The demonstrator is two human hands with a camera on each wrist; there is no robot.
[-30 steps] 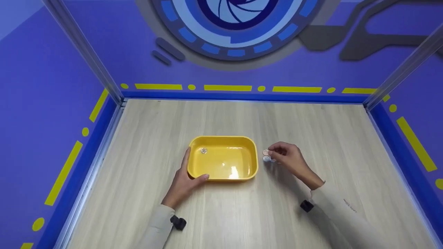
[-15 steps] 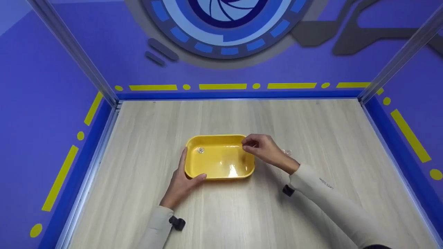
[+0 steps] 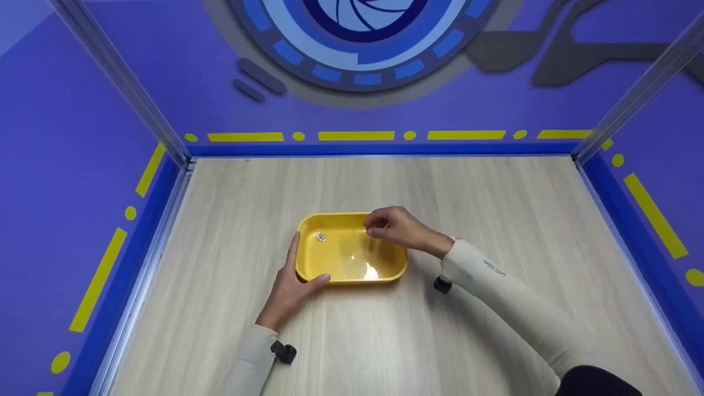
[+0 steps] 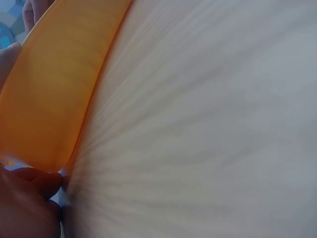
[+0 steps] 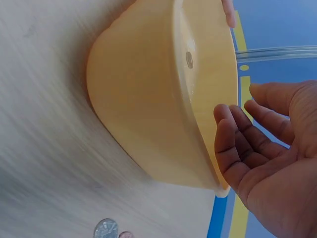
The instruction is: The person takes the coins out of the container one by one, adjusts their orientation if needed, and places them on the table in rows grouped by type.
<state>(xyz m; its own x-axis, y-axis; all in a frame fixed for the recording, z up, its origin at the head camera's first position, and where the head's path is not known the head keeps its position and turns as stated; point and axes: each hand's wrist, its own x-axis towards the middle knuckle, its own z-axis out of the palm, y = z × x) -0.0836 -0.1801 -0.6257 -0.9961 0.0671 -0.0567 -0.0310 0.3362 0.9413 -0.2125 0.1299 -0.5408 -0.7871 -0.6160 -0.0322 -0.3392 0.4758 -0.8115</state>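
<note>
While my left hand (image 3: 290,286) clasps the near-left corner of the yellow tray (image 3: 352,275), thumb along the front wall and fingers up the left side, the tray sits steady in the middle of the head frame on the wooden table (image 3: 495,198). One coin (image 3: 321,237) lies in its upper left corner. Right of that, my right hand (image 3: 397,229) hovers over the tray's far edge; from the head view the fingertips look pinched, but the wrist view shows the fingers (image 5: 233,144) loosely spread with nothing between them, so I can't be sure a coin is held. Two spare coins (image 5: 110,230) lie at the bottom of the wrist frame, beside the tray. I'd release low over the tray floor and keep the left hand bracing it.
</note>
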